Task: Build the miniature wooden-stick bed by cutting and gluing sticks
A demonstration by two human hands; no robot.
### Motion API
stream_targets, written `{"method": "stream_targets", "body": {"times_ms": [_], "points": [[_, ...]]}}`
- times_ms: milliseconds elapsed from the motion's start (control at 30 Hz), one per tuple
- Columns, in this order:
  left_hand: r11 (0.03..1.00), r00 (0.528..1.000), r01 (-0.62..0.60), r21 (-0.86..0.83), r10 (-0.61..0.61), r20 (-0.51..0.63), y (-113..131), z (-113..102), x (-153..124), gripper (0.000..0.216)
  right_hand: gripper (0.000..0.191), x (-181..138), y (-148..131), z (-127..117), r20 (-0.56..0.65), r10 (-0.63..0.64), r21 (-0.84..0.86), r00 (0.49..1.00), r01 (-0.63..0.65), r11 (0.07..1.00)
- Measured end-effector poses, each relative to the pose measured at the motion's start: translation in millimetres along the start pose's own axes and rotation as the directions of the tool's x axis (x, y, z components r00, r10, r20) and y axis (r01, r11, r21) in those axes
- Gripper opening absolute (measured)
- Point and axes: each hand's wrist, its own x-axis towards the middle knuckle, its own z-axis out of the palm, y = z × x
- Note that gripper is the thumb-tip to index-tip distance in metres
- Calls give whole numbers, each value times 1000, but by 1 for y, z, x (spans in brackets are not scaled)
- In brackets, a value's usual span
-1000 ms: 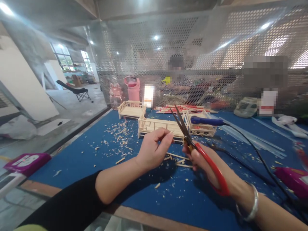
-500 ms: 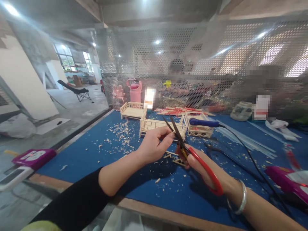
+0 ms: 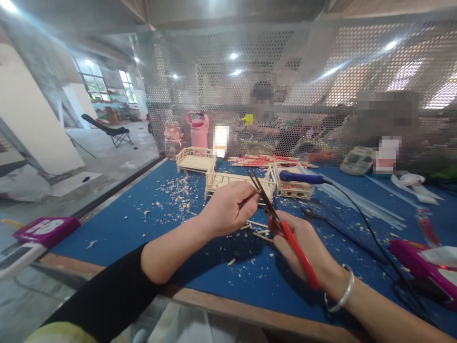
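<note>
My left hand is closed in a pinch on a thin wooden stick, of which only a tiny pale end shows at the fingertips. My right hand grips red-handled scissors, their dark blades pointing up and left beside the left fingertips. The blades are nearly closed, at the stick's end. Just behind my hands stands a small stick-built model with railings. A second stick model stands to its left, and another model to its right. Short cut stick pieces lie below my hands.
A blue hot glue gun rests on the right model, its cord trailing right. Pliers, clear glue sticks and red-tipped sticks lie on the blue tabletop. Pink bottles stand before a perforated screen; people sit beyond it.
The scissor blades have swung closer together at the stick's end. My right hand has turned slightly, and the whole view has shifted a little.
</note>
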Motion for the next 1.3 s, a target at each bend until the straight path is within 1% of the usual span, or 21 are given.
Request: {"method": "stream_targets", "body": {"times_ms": [67,133,233,300,367,433,500,533,600,633,667,700,767,833,900,1000,1067,1167,1233,1300], "points": [[1000,1000,13,-3,-13,-4,-1,0,0,26,8,1,-1,0,-15,2,17,1000,-1,1000],[1000,1000,20,-23,-21,-16,-2,1,0,28,8,3,-2,0,-2,8,39,1000,-8,999],[997,999,32,-73,-34,-29,-1,2,-1,29,5,5,-4,1,61,38,107,997,-44,993],[992,997,64,-105,-69,-41,0,2,-1,28,2,6,-5,1,116,79,185,990,-100,978],[987,993,101,-126,-108,-55,0,3,-1,27,6,7,-3,1,139,93,259,986,-127,958],[982,988,126,-139,-136,-66,0,4,-2,28,13,8,1,1,119,67,289,991,-99,952],[981,987,130,-146,-142,-73,0,5,-2,28,18,8,5,1,99,27,272,995,-54,961],[982,988,123,-146,-135,-74,-1,6,-3,28,19,7,6,1,94,10,252,996,-34,967],[987,993,87,-135,-97,-67,-1,7,-3,26,12,7,4,1,88,-11,194,996,-7,981],[989,995,73,-127,-80,-58,-1,8,-3,26,7,7,2,1,79,-5,166,997,-8,986],[991,996,67,-120,-73,-48,-2,8,-4,26,5,8,0,0,68,12,140,998,-21,990],[991,996,72,-116,-78,-45,-2,8,-4,25,10,8,-3,-1,47,36,115,998,-41,992],[985,988,126,-121,-135,-69,-6,5,-4,27,19,11,-6,-7,-5,85,69,996,-85,994],[966,962,212,-146,-232,-141,-14,0,-3,28,28,10,-6,-17,-54,108,-9,993,-109,994],[940,915,284,-189,-325,-240,-28,-7,-2,26,34,4,0,-30,-64,107,-145,992,-116,983],[913,842,324,-248,-398,-365,-55,-18,0,22,36,-18,18,-51,-1,134,-362,991,-125,924],[914,822,331,-233,-401,-405,-72,-23,0,22,33,-34,31,-63,50,191,-432,980,-151,889],[927,830,350,-135,-374,-414,-89,-27,1,23,20,-49,48,-76,32,289,-467,957,-241,851],[930,845,358,-87,-362,-394,-95,-25,0,23,21,-47,55,-83,-3,350,-491,937,-306,816],[917,849,382,-114,-397,-350,-98,-22,-1,20,29,-39,59,-88,-23,389,-551,921,-336,764]]}}
